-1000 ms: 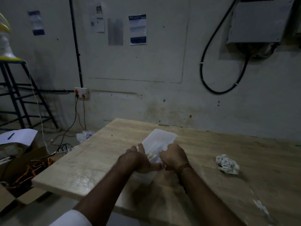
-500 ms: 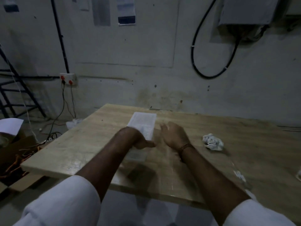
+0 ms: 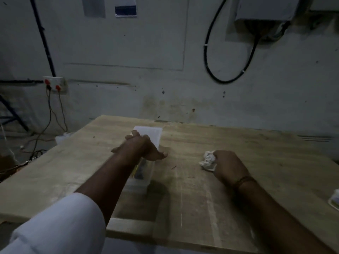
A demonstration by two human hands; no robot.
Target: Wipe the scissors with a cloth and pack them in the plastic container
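A long clear plastic container (image 3: 152, 134) lies lengthwise on the wooden table (image 3: 192, 189), its lid on. Through its near wall I make out dark scissors with yellow on the handles (image 3: 140, 170). My left hand (image 3: 142, 147) rests flat across the middle of the lid, fingers spread. To the right, my right hand (image 3: 226, 165) is closed over a crumpled white cloth (image 3: 208, 161) that lies on the table.
A white object (image 3: 334, 199) sits at the table's right edge. Behind the table is a wall with a black cable loop (image 3: 227, 77) and a grey box. A socket (image 3: 54, 83) with wires hangs at left, above cluttered floor.
My right hand has left the container and moved right onto the crumpled cloth. My left hand stays on the lid. The view has tilted down.
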